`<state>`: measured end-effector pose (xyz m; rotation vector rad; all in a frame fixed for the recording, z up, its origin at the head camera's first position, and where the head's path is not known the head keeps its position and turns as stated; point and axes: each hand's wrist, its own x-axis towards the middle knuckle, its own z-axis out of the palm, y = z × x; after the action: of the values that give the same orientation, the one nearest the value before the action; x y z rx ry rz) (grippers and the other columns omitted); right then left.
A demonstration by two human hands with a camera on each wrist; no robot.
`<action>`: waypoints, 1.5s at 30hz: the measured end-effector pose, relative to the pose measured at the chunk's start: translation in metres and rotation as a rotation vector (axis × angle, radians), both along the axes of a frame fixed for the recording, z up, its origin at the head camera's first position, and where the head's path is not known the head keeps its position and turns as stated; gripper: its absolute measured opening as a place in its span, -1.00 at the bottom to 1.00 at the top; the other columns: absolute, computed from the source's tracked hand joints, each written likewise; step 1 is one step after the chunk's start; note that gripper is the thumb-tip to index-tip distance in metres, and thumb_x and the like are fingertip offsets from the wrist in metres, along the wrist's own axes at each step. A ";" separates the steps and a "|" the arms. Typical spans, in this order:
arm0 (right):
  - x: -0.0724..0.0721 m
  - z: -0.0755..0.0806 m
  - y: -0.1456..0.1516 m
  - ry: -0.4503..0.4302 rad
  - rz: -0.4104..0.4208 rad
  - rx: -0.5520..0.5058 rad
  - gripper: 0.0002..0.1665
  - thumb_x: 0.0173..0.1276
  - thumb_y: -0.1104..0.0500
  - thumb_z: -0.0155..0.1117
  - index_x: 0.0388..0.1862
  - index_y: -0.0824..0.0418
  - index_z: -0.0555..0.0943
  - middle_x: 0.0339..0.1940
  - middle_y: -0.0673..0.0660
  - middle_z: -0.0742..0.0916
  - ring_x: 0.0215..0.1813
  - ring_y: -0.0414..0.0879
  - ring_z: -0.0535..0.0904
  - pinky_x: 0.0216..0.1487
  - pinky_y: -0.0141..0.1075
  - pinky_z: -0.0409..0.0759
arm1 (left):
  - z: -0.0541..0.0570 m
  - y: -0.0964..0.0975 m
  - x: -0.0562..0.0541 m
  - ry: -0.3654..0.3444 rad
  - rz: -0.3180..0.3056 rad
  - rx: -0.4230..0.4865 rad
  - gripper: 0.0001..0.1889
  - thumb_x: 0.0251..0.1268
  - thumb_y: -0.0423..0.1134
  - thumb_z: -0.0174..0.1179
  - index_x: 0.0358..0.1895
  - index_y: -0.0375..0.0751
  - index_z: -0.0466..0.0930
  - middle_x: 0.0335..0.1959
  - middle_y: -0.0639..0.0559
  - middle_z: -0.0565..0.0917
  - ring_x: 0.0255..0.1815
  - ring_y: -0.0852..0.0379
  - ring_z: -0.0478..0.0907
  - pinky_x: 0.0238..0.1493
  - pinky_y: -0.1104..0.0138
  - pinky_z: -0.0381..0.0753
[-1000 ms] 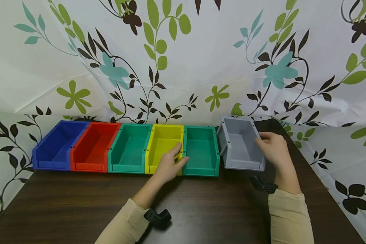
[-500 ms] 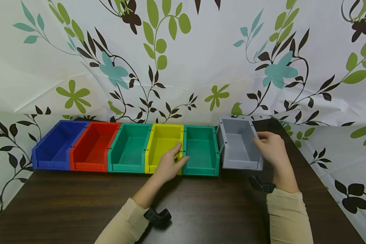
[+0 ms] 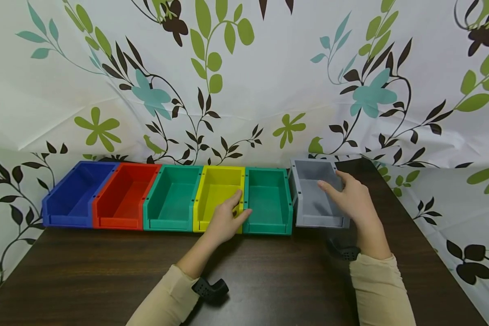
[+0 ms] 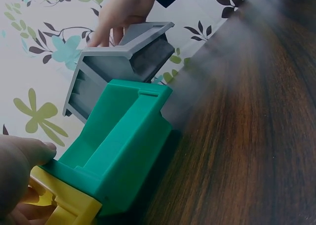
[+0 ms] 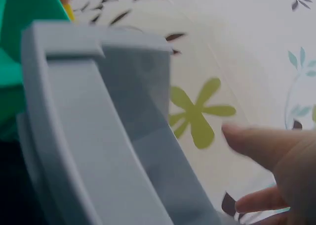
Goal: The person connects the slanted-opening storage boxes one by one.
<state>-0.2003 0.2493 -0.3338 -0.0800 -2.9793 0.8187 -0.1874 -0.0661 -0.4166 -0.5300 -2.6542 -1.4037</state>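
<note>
Small open-fronted plastic storage bins stand in a row. My left hand (image 3: 224, 219) pinches the adjoining walls of the yellow bin (image 3: 212, 199) and the right-hand green bin (image 3: 269, 203); its thumb lies on the green side, with fingers inside the yellow one. At the row's right end is a grey bin (image 3: 315, 185), right beside the green bin and slightly askew to it. Over its right wall my right hand (image 3: 356, 197) is spread, thumb above the inside. The right wrist view shows that thumb apart from the grey plastic. Whether the other fingers touch the wall is unclear.
Further left in the row are another green bin (image 3: 175, 199), a red bin (image 3: 126, 197) and a blue bin (image 3: 79, 194). All stand on a dark wood table (image 3: 126, 271). A leaf-patterned sheet (image 3: 244, 99) hangs close behind the bins.
The grey bin has shifted slightly left, closer to the green bin. My right hand has loosened from its right wall and moved left, thumb now over the inside. The left hand stays put.
</note>
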 end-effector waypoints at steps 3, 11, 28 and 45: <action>0.001 0.001 -0.010 -0.048 0.039 0.034 0.21 0.14 -0.52 0.03 0.49 0.29 0.08 0.48 0.46 0.11 0.40 0.46 0.13 0.24 0.36 0.22 | 0.000 0.000 0.000 0.005 0.003 -0.001 -0.34 0.30 -0.14 0.18 0.37 -0.40 0.20 0.40 -0.23 0.26 0.40 -0.08 0.26 0.19 0.12 0.48; 0.001 -0.002 -0.023 0.033 0.205 0.096 0.14 0.12 -0.42 0.20 0.44 0.32 0.20 0.51 0.40 0.09 0.50 0.42 -0.14 0.29 0.47 -0.31 | 0.000 0.000 0.000 0.011 0.005 -0.011 -0.34 0.30 -0.14 0.18 0.37 -0.40 0.21 0.39 -0.24 0.27 0.40 -0.08 0.26 0.22 0.12 0.45; 0.006 -0.010 -0.029 0.085 0.562 -0.061 -0.20 0.28 0.02 0.28 0.41 0.29 0.26 0.44 0.25 0.32 0.40 0.21 0.29 0.15 0.09 0.50 | 0.000 0.001 -0.001 0.014 0.008 -0.018 -0.34 0.30 -0.14 0.18 0.37 -0.39 0.22 0.39 -0.22 0.28 0.41 -0.06 0.25 0.24 0.14 0.44; 0.004 -0.011 -0.032 0.054 0.559 -0.061 -0.20 0.28 0.00 0.27 0.41 0.29 0.26 0.45 0.25 0.30 0.41 0.20 0.27 0.17 0.08 0.49 | 0.001 0.000 0.000 0.014 -0.003 -0.019 -0.34 0.30 -0.14 0.18 0.37 -0.42 0.21 0.39 -0.26 0.27 0.40 -0.10 0.25 0.23 0.12 0.44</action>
<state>-0.1961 0.2175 -0.3451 0.7886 -2.9475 0.9279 -0.1873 -0.0665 -0.4158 -0.5435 -2.6589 -1.3717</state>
